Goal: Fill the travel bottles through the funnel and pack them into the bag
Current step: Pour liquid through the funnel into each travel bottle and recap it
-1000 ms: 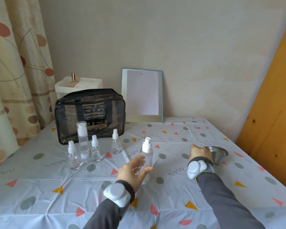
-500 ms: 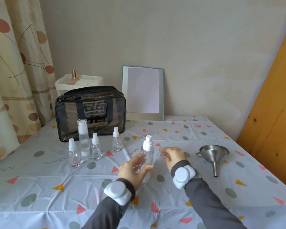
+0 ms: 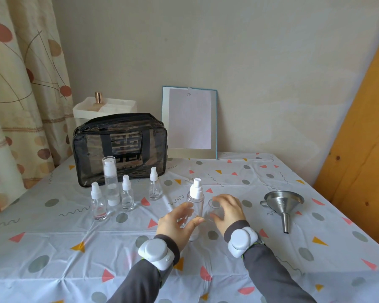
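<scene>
Two hands shown: left hand (image 3: 175,224) grips the upright spray bottle (image 3: 196,199); right hand (image 3: 230,213) holds a clear cap (image 3: 214,208) just beside it.

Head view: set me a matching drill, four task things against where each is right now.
1 funnel
2 bag
3 spray bottle
4 clear cap

A in the right hand
B in the left hand
C lying alone on the cloth, right side
D behind the row of bottles

Pairs: 1-C, 2-D, 3-B, 4-A
</scene>
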The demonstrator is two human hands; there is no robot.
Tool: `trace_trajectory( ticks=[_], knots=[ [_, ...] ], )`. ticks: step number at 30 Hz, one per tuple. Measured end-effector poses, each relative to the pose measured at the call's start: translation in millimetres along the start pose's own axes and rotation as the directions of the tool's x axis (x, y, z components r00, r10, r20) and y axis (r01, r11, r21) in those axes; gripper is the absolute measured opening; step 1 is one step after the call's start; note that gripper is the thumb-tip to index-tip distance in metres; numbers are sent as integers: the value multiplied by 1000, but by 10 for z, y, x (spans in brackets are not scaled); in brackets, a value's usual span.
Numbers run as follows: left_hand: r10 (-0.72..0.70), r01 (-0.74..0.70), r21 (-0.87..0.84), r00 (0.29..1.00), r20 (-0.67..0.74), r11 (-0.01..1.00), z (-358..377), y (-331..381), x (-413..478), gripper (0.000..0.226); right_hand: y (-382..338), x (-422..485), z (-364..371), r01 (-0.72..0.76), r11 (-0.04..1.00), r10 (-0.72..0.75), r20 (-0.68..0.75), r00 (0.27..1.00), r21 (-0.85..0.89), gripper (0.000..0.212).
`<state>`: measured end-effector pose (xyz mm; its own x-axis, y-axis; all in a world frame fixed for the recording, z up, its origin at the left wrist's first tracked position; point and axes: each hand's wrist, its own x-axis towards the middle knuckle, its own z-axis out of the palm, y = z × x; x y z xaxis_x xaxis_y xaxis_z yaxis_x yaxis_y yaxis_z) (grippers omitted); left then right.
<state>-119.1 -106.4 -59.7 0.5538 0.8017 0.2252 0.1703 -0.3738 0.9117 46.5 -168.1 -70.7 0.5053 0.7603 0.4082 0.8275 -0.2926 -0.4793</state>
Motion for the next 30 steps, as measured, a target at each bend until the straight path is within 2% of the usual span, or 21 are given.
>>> trace_trajectory(
  ticks=[4, 6, 8, 11, 15, 19, 20, 24, 30],
  knots=[
    [0, 0, 7, 1000, 3, 1000, -3, -7, 3, 47, -27, 19, 52, -279, 934, 253, 141, 957, 221, 75],
    [7, -7, 12, 1000, 1, 1000, 3, -8, 1, 48, -1, 44, 90, -387, 881, 335, 218, 916, 271, 74],
    [7, -7, 13, 1000, 1, 1000, 10, -9, -6, 49, 27, 35, 119, -429, 843, 368, 234, 900, 324, 60],
    [6, -6, 15, 1000, -2, 1000, 2, -11, 0, 51, 11, 38, 108, -435, 760, 399, 182, 899, 483, 38],
    [9, -8, 14, 1000, -3, 1000, -15, -15, 7, 50, -206, 148, -130, -322, 596, 420, 57, 906, 736, 20],
    [9, -9, 22, 1000, 4, 1000, -10, -13, -2, 50, -479, 262, -379, -227, 321, 364, 102, 926, 919, 22],
    [9, -9, 21, 1000, 6, 1000, -7, -13, 0, 50, -536, 276, -440, -217, 308, 359, 98, 928, 926, 27],
    [4, -4, 27, 1000, 10, 1000, -10, -14, 2, 51, -649, 258, -614, -194, 467, 304, 49, 951, 862, 44],
    [6, -7, 15, 1000, 10, 1000, -3, -27, -1, 50, -782, 197, -650, -105, 603, 143, 23, 989, 790, 47]
  ],
)
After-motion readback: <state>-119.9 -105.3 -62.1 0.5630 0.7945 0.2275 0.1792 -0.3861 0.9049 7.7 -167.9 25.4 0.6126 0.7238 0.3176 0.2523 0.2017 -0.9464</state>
